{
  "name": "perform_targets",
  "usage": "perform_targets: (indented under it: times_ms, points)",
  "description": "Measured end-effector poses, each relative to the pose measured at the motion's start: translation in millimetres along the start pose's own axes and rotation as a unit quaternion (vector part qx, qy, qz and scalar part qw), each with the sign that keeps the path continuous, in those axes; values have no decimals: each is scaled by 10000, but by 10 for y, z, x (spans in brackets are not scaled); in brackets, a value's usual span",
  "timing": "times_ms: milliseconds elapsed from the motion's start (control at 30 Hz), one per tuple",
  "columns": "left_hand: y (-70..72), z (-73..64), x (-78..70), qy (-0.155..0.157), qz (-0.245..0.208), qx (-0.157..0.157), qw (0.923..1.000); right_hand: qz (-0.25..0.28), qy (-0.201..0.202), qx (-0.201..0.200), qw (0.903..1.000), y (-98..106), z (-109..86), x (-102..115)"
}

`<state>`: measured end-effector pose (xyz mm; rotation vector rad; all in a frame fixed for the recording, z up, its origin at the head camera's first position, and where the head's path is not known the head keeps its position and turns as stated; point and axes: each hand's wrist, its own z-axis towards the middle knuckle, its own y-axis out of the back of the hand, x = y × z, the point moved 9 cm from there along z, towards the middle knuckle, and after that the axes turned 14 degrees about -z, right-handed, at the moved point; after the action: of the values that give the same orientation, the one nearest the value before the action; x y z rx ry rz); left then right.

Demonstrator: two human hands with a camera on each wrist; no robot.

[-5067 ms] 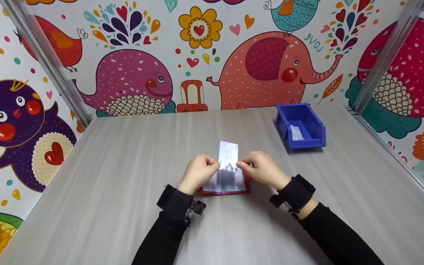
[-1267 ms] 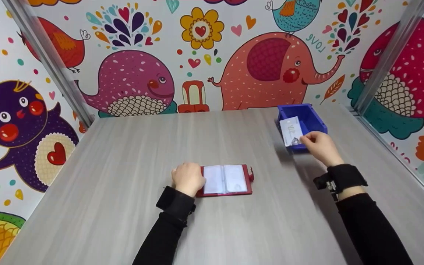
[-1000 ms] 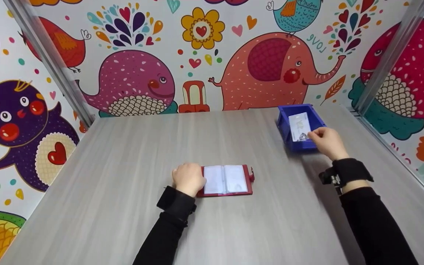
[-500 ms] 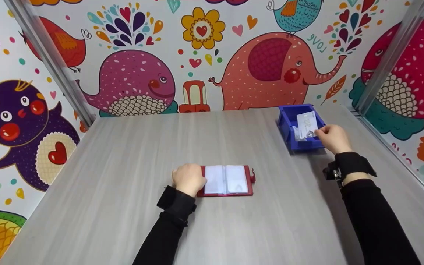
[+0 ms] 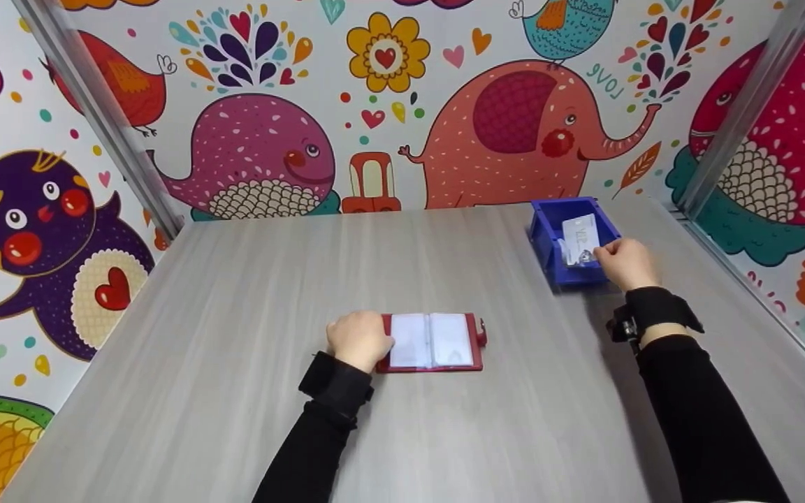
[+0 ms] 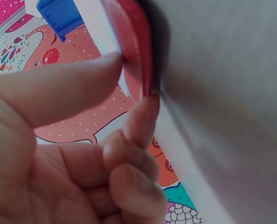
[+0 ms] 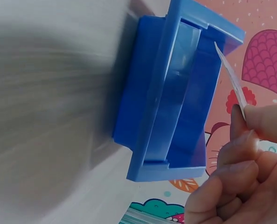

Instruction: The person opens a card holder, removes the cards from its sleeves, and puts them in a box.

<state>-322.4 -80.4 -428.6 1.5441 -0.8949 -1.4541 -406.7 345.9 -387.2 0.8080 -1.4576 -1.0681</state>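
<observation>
A small red card holder point(image 5: 477, 342) lies spread on the table, its clear sleeves facing up. My left hand point(image 5: 358, 339) pinches its left cover between thumb and index finger; in the left wrist view the red cover point(image 6: 134, 42) is tilted between them. Over the blue bin point(image 5: 562, 274), my right hand point(image 5: 627, 264) pinches a white card with "VIP" lettering point(image 5: 579, 237) by its lower right corner. In the right wrist view the card point(image 7: 231, 77) appears nearly edge-on beside the bin's opening point(image 7: 176, 93).
Inside the bin, another pale card point(image 5: 562, 250) is partly hidden behind the held one. The wood-look table point(image 5: 270, 293) meets patterned walls at the back and sides. A metal post point(image 5: 95, 119) stands at the left corner.
Earlier both hands held the card above the card holder. The right hand has since carried it rightward over the bin; lately it shifted only slightly. The left hand stays on the holder's left cover.
</observation>
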Motion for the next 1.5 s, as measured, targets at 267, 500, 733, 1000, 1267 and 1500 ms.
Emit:
perform_targets:
  times_ms: [267, 500, 733, 1000, 1267, 1500]
  points:
    - [5, -14, -7, -19, 17, 6, 10000, -249, 254, -165, 9992, -8, 15, 64]
    - [13, -21, -17, -34, -30, -6, 10000, -295, 404, -329, 9982, 3, 8, 79]
    - [12, -22, -20, -39, -32, -8, 10000, -292, 491, -415, 9975, 21, -25, 111]
    - [8, -22, -17, -3, -36, 52, 10000, -159, 830, -832, 9929, 75, -150, 339]
    - [15, -33, -19, -23, -37, 20, 10000, -37, 1461, -1044, 9837, 74, -324, 725]
    - [10, -32, -22, -21, 21, -9, 10000, -86, 1943, -1087, 9749, -4, -466, 1012]
